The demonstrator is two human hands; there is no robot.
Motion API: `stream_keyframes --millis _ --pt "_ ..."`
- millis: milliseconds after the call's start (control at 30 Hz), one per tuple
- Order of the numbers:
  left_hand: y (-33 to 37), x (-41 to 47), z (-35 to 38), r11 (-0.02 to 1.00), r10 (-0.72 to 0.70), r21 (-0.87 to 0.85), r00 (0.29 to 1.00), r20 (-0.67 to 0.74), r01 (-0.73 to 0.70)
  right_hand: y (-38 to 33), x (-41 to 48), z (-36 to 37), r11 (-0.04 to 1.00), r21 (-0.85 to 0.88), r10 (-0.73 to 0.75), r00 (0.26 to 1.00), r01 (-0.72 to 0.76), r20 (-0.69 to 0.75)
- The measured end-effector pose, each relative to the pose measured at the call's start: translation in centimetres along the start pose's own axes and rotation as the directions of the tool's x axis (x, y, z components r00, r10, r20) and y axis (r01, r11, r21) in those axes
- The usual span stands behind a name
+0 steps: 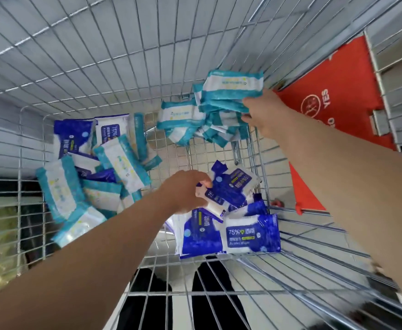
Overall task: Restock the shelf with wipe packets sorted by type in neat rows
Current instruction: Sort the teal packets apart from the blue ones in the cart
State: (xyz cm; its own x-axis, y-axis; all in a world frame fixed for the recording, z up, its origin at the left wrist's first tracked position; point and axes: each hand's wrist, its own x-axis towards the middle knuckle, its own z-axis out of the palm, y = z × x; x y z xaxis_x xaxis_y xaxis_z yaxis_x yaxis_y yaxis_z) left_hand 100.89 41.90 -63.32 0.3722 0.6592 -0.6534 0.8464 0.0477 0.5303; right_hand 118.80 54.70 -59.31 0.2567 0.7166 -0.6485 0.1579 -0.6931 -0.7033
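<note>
- Right hand (264, 110) grips a teal bundle (231, 91) of wipe packets, with the fingers curled round its near end. The top packet lies flat and the lower ones splay downward from the palm.
- The bundle is held up in the far right corner of the wire cart (52, 67). Its outer edges are close to the far wall and the right wall, so there is little room past the fingertips.
- A loose teal packet (181, 117) sits just left of the bundle and touches it. Cannot tell whether it is held or leaning on the mesh.
- Left hand (183, 191) is nearer and lower than the right. Its fingers are curled on the corner of a blue packet (233, 186), with the thumb on top of the edge.
- Below and nearer than that grip lies a blue pile (250, 234) with "75%" labels facing up. It is crowded toward the near right corner of the cart.
- Left of the left hand is a mixed heap (95, 167) of teal and blue packets. It is tumbled at all angles and banked toward the left wall.
- Between the two grips and the heap runs a strip of bare mesh floor (176, 158), the one open lane in the cart.
- Outside the right wall, beyond the right hand, is a red panel (338, 103) printed "YES".
- Dark trouser legs (147, 301) show through the wires at the near wall, under the left forearm.
</note>
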Motion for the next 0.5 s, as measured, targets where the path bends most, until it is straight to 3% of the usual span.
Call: stream_keyframes --millis 300,400,500 --pt "4.1 3.8 0.2 0.979 -0.182 -0.121 0.973 -0.145 0.165 0.6 0.6 -0.1 0.999 -0.038 -0.013 1.0 0.013 -0.014" --pt "3.9 4.8 0.0 0.953 -0.229 -0.254 0.938 -0.26 0.163 1.1 0.7 -0.1 0.998 -0.046 -0.047 0.999 0.047 0.006" --pt "3.2 4.4 -0.9 0.897 -0.266 -0.415 0.935 -0.234 0.151 1.7 0.9 -0.2 0.996 -0.062 -0.057 0.998 0.058 0.018"
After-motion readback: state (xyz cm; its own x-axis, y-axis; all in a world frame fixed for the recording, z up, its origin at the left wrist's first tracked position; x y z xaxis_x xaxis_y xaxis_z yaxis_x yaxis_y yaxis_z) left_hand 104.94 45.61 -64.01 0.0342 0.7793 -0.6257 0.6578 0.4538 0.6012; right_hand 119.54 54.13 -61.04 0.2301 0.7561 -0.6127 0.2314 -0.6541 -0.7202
